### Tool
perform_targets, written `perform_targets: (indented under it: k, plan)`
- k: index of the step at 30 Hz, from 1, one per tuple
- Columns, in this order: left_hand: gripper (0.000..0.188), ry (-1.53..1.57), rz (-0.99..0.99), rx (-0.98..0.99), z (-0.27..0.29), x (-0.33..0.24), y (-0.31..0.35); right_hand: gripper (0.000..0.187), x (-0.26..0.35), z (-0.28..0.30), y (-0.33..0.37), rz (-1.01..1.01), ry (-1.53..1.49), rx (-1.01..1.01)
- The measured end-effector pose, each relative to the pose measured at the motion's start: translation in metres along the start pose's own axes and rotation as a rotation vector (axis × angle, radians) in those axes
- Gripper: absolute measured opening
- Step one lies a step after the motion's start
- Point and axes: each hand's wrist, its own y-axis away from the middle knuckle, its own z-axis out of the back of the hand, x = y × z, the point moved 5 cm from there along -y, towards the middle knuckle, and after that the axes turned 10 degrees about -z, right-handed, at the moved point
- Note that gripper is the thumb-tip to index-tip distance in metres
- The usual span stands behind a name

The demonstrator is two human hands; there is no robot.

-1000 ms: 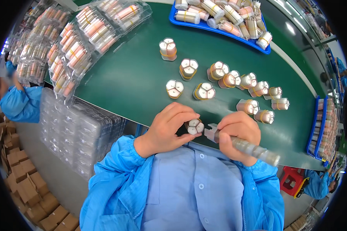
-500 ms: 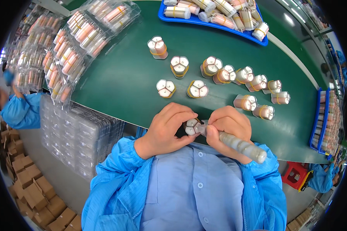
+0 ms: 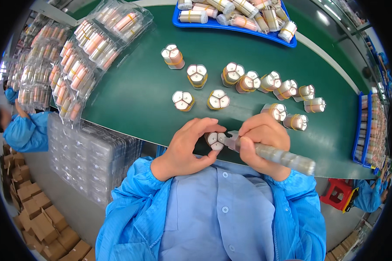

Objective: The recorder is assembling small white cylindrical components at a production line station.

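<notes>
My left hand curls its thumb and fingers round a bundle of three white-ended cylinders near the table's front edge. The round ends face up. Closed in my right hand is a clear, ribbed tube with greyish contents. Its narrow, see-through tip points left, just beside the bundle; I cannot tell whether they touch. Beyond my hands stand similar bundles with yellow bands, among them one white-ended bundle and another bundle.
Several more banded bundles stand at the right on the green table. At the back lies a blue tray of bundles; clear blister packs fill the left. Stacked plastic trays and a red stool flank me.
My right hand has drawn the tube slightly right, so its tip is off the bundle's top. The bundle's three ends show more fully in my left hand. The view has shifted a little.
</notes>
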Motion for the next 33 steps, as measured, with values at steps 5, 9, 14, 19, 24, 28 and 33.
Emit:
perform_targets:
  k: [5, 9, 14, 19, 24, 28, 33]
  plan:
    - [0.077, -0.005, -0.046, 0.052, 0.0, 0.0, -0.002, 0.014, -0.007, -0.01, 0.005, -0.022, 0.055, 0.076]
    - [0.073, -0.031, -0.092, 0.006, 0.002, -0.005, -0.009, 0.013, -0.011, -0.016, 0.006, -0.033, 0.038, 0.102]
    - [0.071, -0.294, -0.04, -0.032, -0.001, -0.004, 0.0, 0.015, -0.01, -0.012, 0.002, -0.041, -0.027, 0.093]
    - [0.07, -0.041, -0.09, 0.022, -0.001, -0.002, -0.002, 0.013, -0.005, -0.002, -0.001, -0.032, -0.067, 0.063]
    - [0.064, 0.078, -0.013, 0.05, -0.002, -0.001, -0.002, 0.015, -0.008, -0.01, -0.001, -0.018, -0.028, 0.093]
    - [0.066, 0.002, -0.064, 0.045, -0.001, -0.003, -0.005, 0.017, -0.01, -0.012, -0.001, -0.047, -0.004, 0.121]
    - [0.063, -0.159, -0.054, 0.013, -0.001, -0.002, 0.003, 0.015, -0.011, -0.015, 0.002, -0.055, -0.002, 0.122]
